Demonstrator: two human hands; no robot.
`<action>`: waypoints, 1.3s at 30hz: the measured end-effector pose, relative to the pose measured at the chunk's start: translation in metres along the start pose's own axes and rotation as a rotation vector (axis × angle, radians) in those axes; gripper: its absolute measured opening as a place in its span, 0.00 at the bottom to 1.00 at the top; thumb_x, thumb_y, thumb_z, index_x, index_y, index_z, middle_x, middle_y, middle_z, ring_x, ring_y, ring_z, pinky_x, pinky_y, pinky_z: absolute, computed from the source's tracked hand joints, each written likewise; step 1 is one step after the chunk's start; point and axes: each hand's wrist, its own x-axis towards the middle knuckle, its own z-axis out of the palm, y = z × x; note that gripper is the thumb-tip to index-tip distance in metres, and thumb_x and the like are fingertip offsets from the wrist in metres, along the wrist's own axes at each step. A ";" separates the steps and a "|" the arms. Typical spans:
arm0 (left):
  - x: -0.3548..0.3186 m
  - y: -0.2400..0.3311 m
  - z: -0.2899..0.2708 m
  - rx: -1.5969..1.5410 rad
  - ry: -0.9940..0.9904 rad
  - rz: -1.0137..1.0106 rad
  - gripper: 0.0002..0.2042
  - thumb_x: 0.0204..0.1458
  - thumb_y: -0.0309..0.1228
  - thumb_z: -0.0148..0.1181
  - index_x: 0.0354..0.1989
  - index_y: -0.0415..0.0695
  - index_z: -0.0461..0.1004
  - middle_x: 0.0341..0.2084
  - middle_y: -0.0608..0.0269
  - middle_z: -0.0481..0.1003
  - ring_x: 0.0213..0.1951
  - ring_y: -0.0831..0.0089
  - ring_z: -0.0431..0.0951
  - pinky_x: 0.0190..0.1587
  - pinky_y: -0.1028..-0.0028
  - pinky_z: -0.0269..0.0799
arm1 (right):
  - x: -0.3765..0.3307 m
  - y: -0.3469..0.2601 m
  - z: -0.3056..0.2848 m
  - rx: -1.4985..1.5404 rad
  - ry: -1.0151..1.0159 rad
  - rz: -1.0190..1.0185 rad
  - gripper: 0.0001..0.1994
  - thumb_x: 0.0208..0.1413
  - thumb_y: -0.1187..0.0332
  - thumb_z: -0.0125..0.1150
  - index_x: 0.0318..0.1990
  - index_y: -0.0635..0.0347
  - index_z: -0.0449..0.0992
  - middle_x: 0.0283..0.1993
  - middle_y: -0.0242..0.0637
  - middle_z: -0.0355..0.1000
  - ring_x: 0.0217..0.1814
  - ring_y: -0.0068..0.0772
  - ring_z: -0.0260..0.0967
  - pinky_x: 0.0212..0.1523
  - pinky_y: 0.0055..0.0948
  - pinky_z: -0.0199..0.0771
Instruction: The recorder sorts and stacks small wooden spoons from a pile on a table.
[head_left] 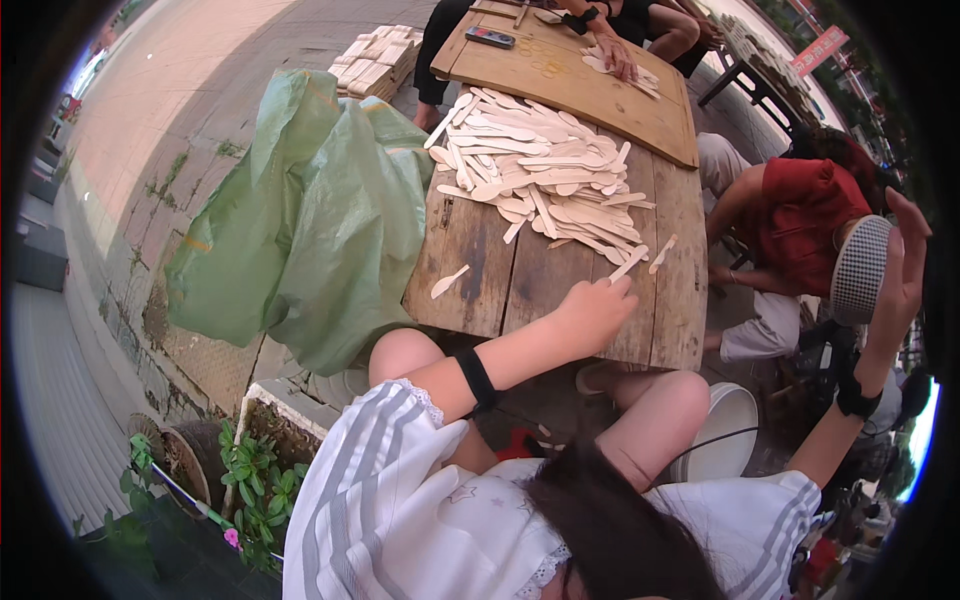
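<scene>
My left hand (598, 312) is closed over the near part of the wooden table (470, 270). A pale, flat wooden cutlery piece (629, 262) sticks out from its fingertips; which end shows, I cannot tell. Just beyond it spreads a heap of loose wooden spoons and knives (545, 165). One small wooden spoon (450, 282) lies alone to the left, and another stained piece (663, 254) lies right of the hand. My right hand (908, 265) is raised at the far right, fingers stretched. Beside its palm is a round black-and-white checked thing (862, 270); whether they touch is unclear.
A large green woven sack (330, 210) slumps against the table's left side. Across the table, another person's hand (617, 58) rests on wooden pieces on a board (600, 95). A person in red (815, 205) bends at the right. A white bucket (725, 435) stands by my knee.
</scene>
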 end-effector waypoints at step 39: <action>0.030 -0.040 0.017 -1.415 0.839 -0.900 0.17 0.51 0.24 0.51 0.48 0.43 0.56 0.37 0.65 0.61 0.30 0.82 0.62 0.30 0.81 0.61 | -0.170 0.044 0.282 1.176 -0.492 0.966 0.12 0.54 0.72 0.61 0.45 0.64 0.72 0.36 0.30 0.74 0.38 0.13 0.68 0.36 0.14 0.66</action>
